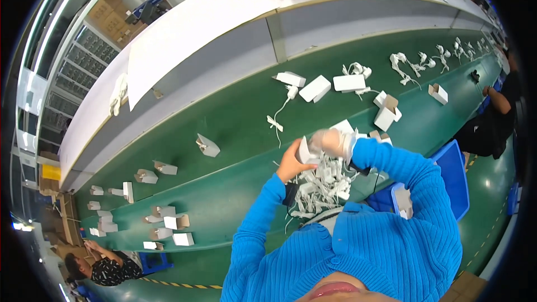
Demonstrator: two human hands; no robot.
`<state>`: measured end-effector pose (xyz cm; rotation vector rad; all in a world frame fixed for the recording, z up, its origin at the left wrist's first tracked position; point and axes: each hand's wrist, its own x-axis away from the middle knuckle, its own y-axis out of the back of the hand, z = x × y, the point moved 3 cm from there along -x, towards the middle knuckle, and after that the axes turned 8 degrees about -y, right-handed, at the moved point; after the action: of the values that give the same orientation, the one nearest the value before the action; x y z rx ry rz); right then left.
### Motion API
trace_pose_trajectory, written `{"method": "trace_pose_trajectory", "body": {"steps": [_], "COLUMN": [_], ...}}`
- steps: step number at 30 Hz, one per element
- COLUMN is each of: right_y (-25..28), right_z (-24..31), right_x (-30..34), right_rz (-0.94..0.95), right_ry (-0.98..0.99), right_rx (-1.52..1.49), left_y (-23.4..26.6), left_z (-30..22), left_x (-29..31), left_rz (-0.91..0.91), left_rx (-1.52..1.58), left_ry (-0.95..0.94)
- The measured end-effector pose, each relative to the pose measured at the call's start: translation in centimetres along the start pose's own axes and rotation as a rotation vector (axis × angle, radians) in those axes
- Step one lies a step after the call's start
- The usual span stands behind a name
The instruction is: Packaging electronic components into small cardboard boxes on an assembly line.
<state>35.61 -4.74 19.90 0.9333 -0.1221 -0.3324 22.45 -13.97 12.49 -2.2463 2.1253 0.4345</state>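
Observation:
My left hand [291, 163] is closed round a small white cardboard box [306, 152], thumb along its lower side. Right at the box is my right hand [330, 143], its fingers smeared by motion. Whether it grips anything cannot be made out. Just below both hands, against my body, lies a tangled pile of white charger cables [324, 187]. A white plug with a tied cable [291, 91] rests on the green belt beyond my hands. Several white boxes lie about it, among them a closed one [316, 88] and an open one [386, 113].
The green conveyor belt [235, 165] runs across in front of me, with open white boxes [208, 145] to the left and bundled cables [403, 67] at the far right. A blue bin [452, 176] stands by my right elbow. Co-workers sit at both ends; a white shelf [196, 22] lies beyond.

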Motion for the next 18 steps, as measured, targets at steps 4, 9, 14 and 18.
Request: {"method": "trace_pose_trajectory", "body": {"steps": [4,9,14,18], "right_y": [-4.6,-5.5,-0.4,-5.4], "right_z": [-0.4,-1.2,-5.3,-16.0], "right_x": [-0.7,-3.9,-11.9,-18.9], "right_rz": [0.041,0.107,-0.265,-0.383], "right_ry": [0.138,0.106,0.012,-0.328], "right_rx": [0.594,0.483,0.148,0.6], "left_y": [-0.7,1.9,11.1,13.2], "left_z": [1.6,3.0,6.9,12.3], "left_x": [0.4,0.9,2.4,4.4], "left_rz": [0.002,-0.079,-0.552,-0.83], "left_rx": [0.057,0.126,0.092,0.053], "left_ry": [0.03,0.096,0.077,0.012]}}
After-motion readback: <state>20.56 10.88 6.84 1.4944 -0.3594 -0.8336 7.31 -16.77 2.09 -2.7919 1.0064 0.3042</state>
